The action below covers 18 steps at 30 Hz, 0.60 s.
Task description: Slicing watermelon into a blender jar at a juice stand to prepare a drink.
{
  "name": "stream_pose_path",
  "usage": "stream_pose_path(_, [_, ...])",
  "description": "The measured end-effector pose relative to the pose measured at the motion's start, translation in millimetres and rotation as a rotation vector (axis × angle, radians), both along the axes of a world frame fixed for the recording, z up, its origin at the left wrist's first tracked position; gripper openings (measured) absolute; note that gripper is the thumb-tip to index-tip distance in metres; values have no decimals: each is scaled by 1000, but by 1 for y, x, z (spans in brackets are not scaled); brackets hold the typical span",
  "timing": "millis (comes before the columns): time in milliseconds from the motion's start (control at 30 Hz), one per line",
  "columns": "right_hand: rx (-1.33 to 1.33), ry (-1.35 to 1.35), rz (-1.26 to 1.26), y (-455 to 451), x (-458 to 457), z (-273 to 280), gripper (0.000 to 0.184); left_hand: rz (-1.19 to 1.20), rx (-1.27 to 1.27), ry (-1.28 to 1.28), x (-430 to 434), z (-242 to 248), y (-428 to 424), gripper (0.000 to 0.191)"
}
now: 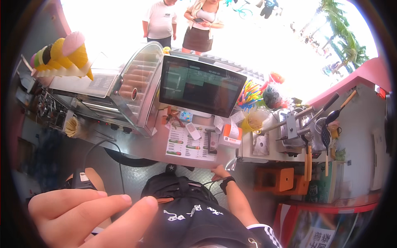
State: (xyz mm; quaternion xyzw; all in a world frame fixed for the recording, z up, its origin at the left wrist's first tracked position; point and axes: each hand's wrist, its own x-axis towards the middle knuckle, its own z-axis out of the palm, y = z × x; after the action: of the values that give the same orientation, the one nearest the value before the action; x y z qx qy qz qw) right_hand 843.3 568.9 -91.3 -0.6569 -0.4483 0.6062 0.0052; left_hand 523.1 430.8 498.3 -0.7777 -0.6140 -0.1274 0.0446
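My left hand [90,214] is raised close to the camera at the lower left, its fingers slightly apart and nothing visible in them. Lower down and farther off, my right hand [219,173], with a dark band on the wrist, is at the counter's front edge. A shiny silver packet [231,164] lies right beside it; whether the fingers touch it or hold anything is too small to tell. On the counter [139,145] before me are a printed menu sheet [186,148], a white handheld device [193,131] and an orange-and-white receipt printer [232,138] with paper curling out.
A touchscreen till [201,85] stands behind the menu. Left of it is a glass-fronted sausage roller grill [136,83]. Colourful straws [249,95] and long-handled waffle irons [305,124] are at right. Orange stools [274,179] sit below. Two people [198,28] stand outside.
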Motion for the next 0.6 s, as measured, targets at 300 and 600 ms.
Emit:
stream_pose_path(300, [-99,76,-89,-3,4,-17,67,-281,-95,-292,-22,18,15,45])
stream_pose_path(600, [-127,102,-110,2,-1,-20,71,-538,-12,-233,-41,0,20,63])
